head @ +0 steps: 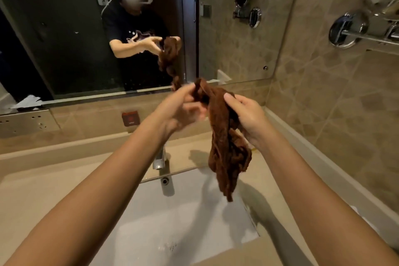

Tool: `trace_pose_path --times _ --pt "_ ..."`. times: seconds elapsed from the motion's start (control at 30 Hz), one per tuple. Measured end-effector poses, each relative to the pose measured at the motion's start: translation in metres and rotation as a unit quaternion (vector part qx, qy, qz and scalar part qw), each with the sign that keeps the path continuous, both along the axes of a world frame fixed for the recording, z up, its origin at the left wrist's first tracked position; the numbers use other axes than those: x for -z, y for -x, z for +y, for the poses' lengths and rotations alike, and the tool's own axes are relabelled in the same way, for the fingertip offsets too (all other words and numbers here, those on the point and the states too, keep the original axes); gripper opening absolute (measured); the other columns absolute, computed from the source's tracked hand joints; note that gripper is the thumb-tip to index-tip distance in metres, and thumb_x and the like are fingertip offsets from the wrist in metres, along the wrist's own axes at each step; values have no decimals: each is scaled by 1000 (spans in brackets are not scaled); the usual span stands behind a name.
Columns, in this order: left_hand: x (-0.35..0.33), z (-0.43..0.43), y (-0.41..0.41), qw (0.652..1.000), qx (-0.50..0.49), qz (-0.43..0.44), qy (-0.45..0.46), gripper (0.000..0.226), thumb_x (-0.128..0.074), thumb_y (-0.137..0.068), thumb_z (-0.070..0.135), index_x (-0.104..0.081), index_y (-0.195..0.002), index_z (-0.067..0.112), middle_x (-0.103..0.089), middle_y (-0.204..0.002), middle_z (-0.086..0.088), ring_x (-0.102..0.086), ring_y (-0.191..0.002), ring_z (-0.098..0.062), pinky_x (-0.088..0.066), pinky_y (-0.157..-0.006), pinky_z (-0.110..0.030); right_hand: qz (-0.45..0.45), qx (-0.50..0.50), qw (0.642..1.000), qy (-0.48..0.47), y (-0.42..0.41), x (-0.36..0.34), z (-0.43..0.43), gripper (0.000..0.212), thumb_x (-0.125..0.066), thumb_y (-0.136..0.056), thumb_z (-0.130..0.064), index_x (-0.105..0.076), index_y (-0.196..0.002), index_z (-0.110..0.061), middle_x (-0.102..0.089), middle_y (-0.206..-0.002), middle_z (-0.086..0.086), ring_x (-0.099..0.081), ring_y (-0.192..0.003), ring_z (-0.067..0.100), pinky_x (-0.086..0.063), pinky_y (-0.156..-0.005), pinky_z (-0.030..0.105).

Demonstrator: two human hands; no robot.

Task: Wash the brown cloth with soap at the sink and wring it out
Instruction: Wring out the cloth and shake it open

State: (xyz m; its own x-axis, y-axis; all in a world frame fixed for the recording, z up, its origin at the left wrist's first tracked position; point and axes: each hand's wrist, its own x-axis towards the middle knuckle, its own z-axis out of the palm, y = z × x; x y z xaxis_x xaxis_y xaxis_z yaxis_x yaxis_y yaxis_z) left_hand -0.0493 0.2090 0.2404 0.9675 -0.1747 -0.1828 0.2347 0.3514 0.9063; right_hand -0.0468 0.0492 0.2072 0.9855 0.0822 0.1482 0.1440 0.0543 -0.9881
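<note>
Together, two hands, left [183, 108] and right [248, 116], grip one brown cloth [224, 149] above one sink [183, 222].

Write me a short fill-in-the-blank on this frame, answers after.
1. The cloth is held by ____ hands.
2. The cloth hangs above the ____.
3. The tap stands behind the basin, under the ____ forearm.
4. The wall behind the sink carries a ____ showing the person's reflection.

Answers: both; sink; left; mirror
</note>
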Motion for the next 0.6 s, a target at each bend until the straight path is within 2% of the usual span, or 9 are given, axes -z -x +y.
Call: trace_pose_path --times 0.03,0.07,0.13,0.17,0.23,0.3,0.37,0.47,0.6 --pt "7 -5 4 997 50 27 -60 34 -50 -95 38 -61 -80 10 -64 -56 -3 -63 -55 -14 -54 -85 -38 6 6 1000 -6 -3 -2 -2 20 -54 -92 -24 -70 -83 -16 -73 -81 2 -68 -82 18 -54 -72 29" --pt "14 -9 7 989 90 40 -109 38 -51 -93 44 -64 -79 11 -66 -65 -4 -63 -67 -17 -54 -85 -39 16 14 1000 -7 -4 -3 -4 22 -52 -93 -23 -71 -83 -16 -72 -84 5 -68 -87 22 -55 -77 33" --pt "25 -17 5 975 123 24 -183 37 -54 -88 52 -67 -91 18 -69 -93 -5 -62 -92 -20 -51 -89 -39 35 17 999 1 -5 -3 -7 22 -52 -93 -22 -71 -84 -15 -71 -87 9 -67 -90 26 -54 -81 36" --pt "28 -20 4 972 117 8 -204 35 -56 -86 53 -65 -98 21 -67 -105 -5 -61 -99 -21 -52 -85 -36 44 7 999 -2 -6 -2 -10 22 -52 -93 -23 -72 -87 -14 -72 -90 10 -67 -92 26 -54 -82 37" --pt "34 -25 -2 973 72 -20 -218 33 -61 -85 48 -65 -99 19 -68 -108 -4 -62 -102 -21 -52 -82 -33 58 -18 998 11 -6 -4 -16 26 -51 -93 -29 -72 -96 -13 -72 -96 9 -67 -96 24 -53 -85 37" --pt "38 -29 -9 973 19 -60 -220 28 -62 -86 41 -68 -95 15 -71 -97 -3 -64 -99 -22 -50 -88 -36 39 1 996 80 -5 -12 -26 28 -49 -93 -34 -72 -93 -16 -72 -93 2 -66 -94 17 -51 -86 35" --pt "39 -30 -16 976 -31 -85 -200 20 -61 -89 32 -69 -96 14 -72 -89 -3 -65 -94 -22 -49 -79 -33 -8 69 986 149 -8 -22 -40 33 -47 -95 -31 -69 -84 -9 -66 -79 2 -63 -80 16 -55 -78 37" --pt "36 -24 -26 974 -75 -94 -194 17 -57 -92 23 -66 -104 14 -71 -101 -8 -66 -97 -25 -49 -68 -28 -27 139 975 172 -12 -37 -65 34 -42 -97 -25 -62 -86 0 -56 -73 10 -58 -70 20 -57 -54 28" --pt "25 -10 -33 967 -74 -113 -217 23 -49 -97 16 -58 -117 9 -67 -106 -9 -65 -98 -22 -54 -79 -32 -8 168 973 159 -15 -49 -94 29 -42 -97 -26 -61 -82 -10 -57 -69 5 -59 -61 15 -54 -46 23"
